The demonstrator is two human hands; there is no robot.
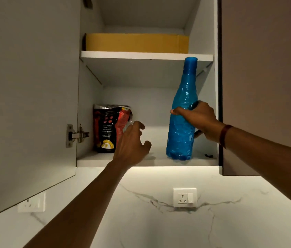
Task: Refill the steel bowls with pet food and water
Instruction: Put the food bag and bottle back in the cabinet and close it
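Blue bottle [179, 136]: 1, right hand [199, 120] fingers grasping | food bag [106, 129]: 1 | left hand [130, 143] fingers released

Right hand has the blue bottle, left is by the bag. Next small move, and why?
Probably close the left hand on the bag and lift it off the shelf. The left hand is open at the bag's right edge, with no grip yet, while the right hand grips the bottle.

Dim, slightly soft view.
Glow under the cabinet [186, 163] washes the marble wall [239, 203]; frame edges bow outward.
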